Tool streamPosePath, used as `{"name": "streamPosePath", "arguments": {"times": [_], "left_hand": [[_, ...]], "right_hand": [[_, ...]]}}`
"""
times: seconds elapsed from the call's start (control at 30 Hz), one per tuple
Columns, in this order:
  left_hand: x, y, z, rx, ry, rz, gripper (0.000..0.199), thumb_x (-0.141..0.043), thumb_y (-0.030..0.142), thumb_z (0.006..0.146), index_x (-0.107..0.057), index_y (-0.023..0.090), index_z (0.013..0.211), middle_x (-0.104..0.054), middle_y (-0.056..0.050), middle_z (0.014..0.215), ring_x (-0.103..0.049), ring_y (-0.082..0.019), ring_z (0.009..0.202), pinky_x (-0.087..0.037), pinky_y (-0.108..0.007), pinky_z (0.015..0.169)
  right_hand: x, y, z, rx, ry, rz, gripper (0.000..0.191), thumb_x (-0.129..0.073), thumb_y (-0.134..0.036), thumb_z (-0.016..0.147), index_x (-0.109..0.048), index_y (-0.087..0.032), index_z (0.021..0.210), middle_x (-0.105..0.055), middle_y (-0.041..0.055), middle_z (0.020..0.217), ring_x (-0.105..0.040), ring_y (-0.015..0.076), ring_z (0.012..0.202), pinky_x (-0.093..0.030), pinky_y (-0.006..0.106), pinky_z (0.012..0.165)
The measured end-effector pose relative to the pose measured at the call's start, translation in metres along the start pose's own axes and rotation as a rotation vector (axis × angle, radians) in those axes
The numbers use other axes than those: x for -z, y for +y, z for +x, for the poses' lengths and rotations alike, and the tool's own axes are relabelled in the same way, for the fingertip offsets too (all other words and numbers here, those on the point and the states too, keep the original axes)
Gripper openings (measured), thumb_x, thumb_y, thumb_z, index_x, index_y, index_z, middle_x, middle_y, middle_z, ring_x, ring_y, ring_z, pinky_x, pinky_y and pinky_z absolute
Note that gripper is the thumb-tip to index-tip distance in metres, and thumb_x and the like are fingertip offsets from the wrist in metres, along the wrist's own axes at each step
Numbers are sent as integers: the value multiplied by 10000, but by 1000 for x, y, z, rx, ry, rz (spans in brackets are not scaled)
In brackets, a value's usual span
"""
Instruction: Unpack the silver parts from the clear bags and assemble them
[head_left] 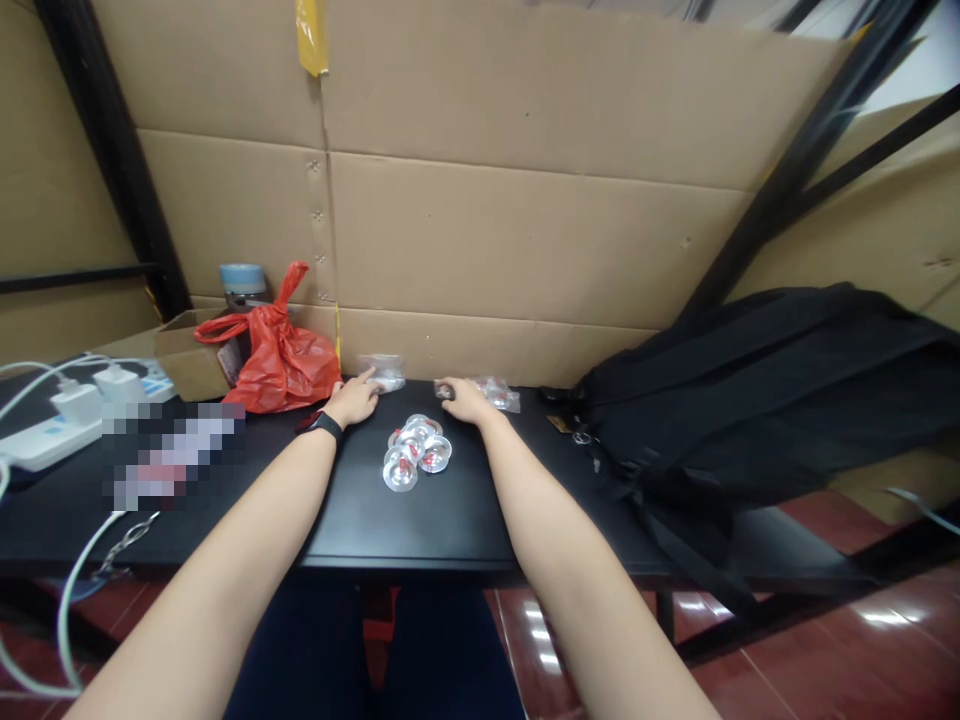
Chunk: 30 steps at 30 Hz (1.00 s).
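Note:
Several round silver discs with red marks [415,448] lie overlapping in a small heap on the black table, between my forearms. Beyond the heap on the left, my left hand [355,400] rests with its fingers apart, the fingertips at a small clear plastic packet [390,372]. A dark watch band circles that wrist. My right hand [466,399] lies over the near-left part of another clear plastic packet [502,394], its fingers bent and the thumb apart from them. The packets' contents are too small to make out.
A knotted red plastic bag [289,355] stands beside a cardboard box [193,355] and a blue-lidded container [242,280]. A white power strip [45,440] with plugs and cables lies far left. On the right sits a black backpack [780,390]. Cardboard panels [480,240] wall the back.

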<state>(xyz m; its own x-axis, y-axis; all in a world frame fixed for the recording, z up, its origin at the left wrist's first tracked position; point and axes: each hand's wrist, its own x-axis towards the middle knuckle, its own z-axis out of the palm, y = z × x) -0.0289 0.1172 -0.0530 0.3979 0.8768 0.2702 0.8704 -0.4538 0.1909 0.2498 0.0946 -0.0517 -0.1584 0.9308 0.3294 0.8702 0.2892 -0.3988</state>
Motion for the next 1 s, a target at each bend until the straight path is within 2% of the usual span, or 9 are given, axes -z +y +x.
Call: {"name": "streamPosePath", "arguments": {"times": [0.1, 0.27, 0.43, 0.57, 0.67, 0.73, 0.8, 0.9, 1.0], "left_hand": [[2, 2, -2, -8, 1, 4, 443, -451, 301, 920, -638, 339, 1320, -310, -55, 1636, -430, -386, 1370, -331, -639, 1054], [3, 6, -8, -38, 57, 46, 487, -468, 287, 918, -582, 353, 1387, -346, -54, 1620, -411, -382, 1366, -334, -626, 1053], [8, 17, -16, -85, 155, -6, 483, -534, 228, 870, -605, 272, 1346, -473, -91, 1531, -465, -346, 1328, -382, -568, 1063], [15, 36, -19, -112, 281, -312, 332, -502, 322, 943, -677, 219, 1205, -659, -83, 1306, -580, -268, 1233, -424, -429, 1084], [19, 53, -19, -110, 323, -666, 375, -495, 437, 971, -700, 180, 1151, -710, -96, 1222, -636, -251, 1168, -453, -377, 1065], [19, 62, -19, -129, 278, -912, 423, -578, 478, 928, -691, 145, 1162, -720, -124, 1201, -666, -262, 1124, -495, -389, 1020], [18, 68, -20, -181, 177, -1084, 484, -712, 450, 840, -674, 117, 1190, -727, -147, 1182, -690, -272, 1080, -526, -405, 979], [18, 70, -23, -232, 22, -1164, 578, -852, 352, 703, -670, 108, 1195, -738, -151, 1153, -712, -277, 1030, -540, -433, 961], [18, 66, -26, -214, -78, -1165, 549, -893, 307, 641, -704, 108, 1117, -753, -143, 1110, -723, -273, 1000, -535, -451, 974]], "right_hand": [[3, 0, -4, 63, -14, 44, 508, -716, -98, 702, -702, -235, 1191, -709, 77, 1224, -648, 261, 1125, -477, 382, 1018], [4, 1, -8, 51, -19, 86, 374, -667, -76, 766, -731, -229, 1101, -756, 79, 1102, -693, 243, 1040, -511, 368, 959], [6, 0, -6, 4, 138, 194, 215, -629, -192, 853, -741, -169, 1035, -767, 120, 1013, -705, 247, 928, -522, 379, 890], [17, -12, -8, 54, 209, 508, 241, -666, -319, 832, -745, -164, 999, -768, 106, 994, -697, 232, 890, -520, 357, 849], [28, -33, -15, 74, 161, 738, 329, -718, -406, 772, -749, -157, 985, -765, 91, 942, -678, 216, 815, -511, 320, 744], [33, -48, -20, 98, 78, 829, 364, -732, -446, 750, -758, -157, 970, -753, 70, 861, -644, 193, 739, -479, 290, 667], [37, -60, -24, 140, 24, 872, 369, -728, -475, 746, -772, -154, 923, -738, 57, 798, -607, 174, 700, -454, 278, 641], [40, -68, -28, 157, -3, 873, 377, -719, -501, 743, -786, -144, 844, -718, 48, 738, -554, 154, 656, -422, 273, 615], [40, -66, -28, 109, -12, 862, 397, -727, -514, 730, -794, -133, 818, -701, 42, 688, -515, 139, 609, -393, 274, 594]]}}
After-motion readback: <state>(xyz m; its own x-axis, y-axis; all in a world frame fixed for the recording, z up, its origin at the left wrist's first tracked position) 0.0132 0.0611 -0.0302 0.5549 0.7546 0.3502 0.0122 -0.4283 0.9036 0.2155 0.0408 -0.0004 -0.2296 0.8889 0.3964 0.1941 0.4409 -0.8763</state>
